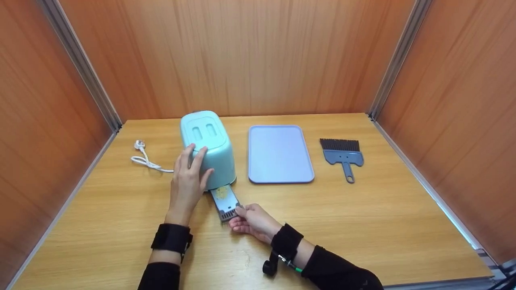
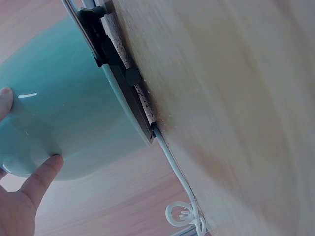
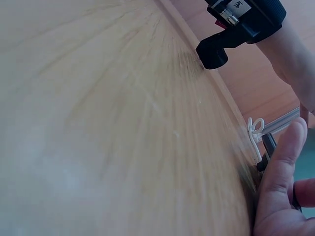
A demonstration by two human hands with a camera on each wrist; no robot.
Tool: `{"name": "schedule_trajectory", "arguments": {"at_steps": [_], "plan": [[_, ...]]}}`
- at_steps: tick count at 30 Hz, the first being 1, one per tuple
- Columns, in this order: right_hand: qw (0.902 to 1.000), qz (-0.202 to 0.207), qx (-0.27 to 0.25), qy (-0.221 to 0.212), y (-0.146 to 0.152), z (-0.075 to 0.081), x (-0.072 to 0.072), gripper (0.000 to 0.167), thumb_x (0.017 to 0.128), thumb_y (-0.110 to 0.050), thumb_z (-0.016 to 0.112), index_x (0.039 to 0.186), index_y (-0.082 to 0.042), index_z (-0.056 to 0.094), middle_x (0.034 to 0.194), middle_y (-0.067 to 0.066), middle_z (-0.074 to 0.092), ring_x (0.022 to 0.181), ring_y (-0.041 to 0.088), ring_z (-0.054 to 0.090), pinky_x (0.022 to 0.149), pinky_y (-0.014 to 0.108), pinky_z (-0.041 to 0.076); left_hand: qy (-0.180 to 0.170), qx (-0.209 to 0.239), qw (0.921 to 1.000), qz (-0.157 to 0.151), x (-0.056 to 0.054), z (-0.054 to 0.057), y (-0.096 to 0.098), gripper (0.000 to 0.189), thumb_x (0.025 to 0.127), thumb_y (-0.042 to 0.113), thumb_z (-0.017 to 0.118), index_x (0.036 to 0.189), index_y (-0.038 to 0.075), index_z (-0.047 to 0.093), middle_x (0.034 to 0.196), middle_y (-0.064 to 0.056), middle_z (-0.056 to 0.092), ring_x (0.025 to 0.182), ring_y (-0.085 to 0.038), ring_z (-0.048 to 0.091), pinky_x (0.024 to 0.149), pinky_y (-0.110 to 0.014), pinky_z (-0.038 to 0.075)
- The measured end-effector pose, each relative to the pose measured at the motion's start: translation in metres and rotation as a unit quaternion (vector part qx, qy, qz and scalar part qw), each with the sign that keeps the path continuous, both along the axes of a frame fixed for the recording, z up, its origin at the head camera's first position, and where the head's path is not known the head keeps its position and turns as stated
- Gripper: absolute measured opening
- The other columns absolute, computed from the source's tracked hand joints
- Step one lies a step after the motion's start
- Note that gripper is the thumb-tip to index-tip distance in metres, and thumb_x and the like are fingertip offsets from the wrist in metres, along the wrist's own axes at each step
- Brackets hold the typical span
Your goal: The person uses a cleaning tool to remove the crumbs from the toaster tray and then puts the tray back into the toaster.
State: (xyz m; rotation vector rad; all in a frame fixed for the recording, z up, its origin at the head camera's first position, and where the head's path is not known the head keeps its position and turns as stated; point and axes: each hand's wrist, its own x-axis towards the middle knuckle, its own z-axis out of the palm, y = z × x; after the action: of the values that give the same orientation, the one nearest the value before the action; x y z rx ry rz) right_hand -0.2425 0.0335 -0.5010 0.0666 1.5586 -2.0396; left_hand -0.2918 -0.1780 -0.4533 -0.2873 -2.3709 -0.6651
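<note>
A mint-green toaster (image 1: 219, 161) stands left of the table's middle, two slot-shaped recesses in its top. My left hand (image 1: 187, 181) rests on its near left edge, fingers spread and fairly straight; in the left wrist view, fingertips touch the glossy wall of the toaster (image 2: 69, 108). From the toaster's base a grey crumb tray (image 1: 225, 200) sticks out toward me, yellowish crumbs on it. My right hand (image 1: 254, 222) pinches the tray's slotted front end, thumb on top and fingers below. The right wrist view shows the right hand (image 3: 280, 196) only in part, the tray hidden.
Right of the toaster lies a lilac rectangular tray (image 1: 280, 155). Farther right is a blue-grey hand brush (image 1: 342, 157) with dark bristles. The white power cord (image 1: 151, 164) and its plug lie at the left. Wood-patterned panels (image 1: 250, 56) enclose the table at the back and sides.
</note>
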Motion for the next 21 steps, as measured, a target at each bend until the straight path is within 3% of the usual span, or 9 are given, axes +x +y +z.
{"name": "schedule_trajectory", "arguments": {"at_steps": [13,21], "plan": [[0.9998,0.018,-0.004,0.009,0.005,0.0,0.006,0.018,0.114,-0.01,0.046,0.116,0.005,0.057,0.08,0.004,0.068,0.068,0.009,0.068,0.067,0.019,0.061,0.015,-0.005,0.9999,0.005,0.0,0.001,-0.004,0.064,0.098,0.023,0.081,0.156,0.019,0.054,0.165,-0.017,0.042,0.148,-0.046,0.046,0.113,-0.066,0.05],[0.9999,0.013,0.001,0.004,0.012,-0.002,0.01,0.019,0.113,-0.009,0.047,0.117,0.006,0.057,0.08,0.005,0.068,0.069,0.01,0.068,0.067,0.02,0.061,0.003,-0.009,0.9999,0.007,0.001,-0.001,0.0,0.063,0.1,0.024,0.079,0.157,0.022,0.053,0.166,-0.015,0.041,0.149,-0.045,0.045,0.113,-0.064,0.051]]}}
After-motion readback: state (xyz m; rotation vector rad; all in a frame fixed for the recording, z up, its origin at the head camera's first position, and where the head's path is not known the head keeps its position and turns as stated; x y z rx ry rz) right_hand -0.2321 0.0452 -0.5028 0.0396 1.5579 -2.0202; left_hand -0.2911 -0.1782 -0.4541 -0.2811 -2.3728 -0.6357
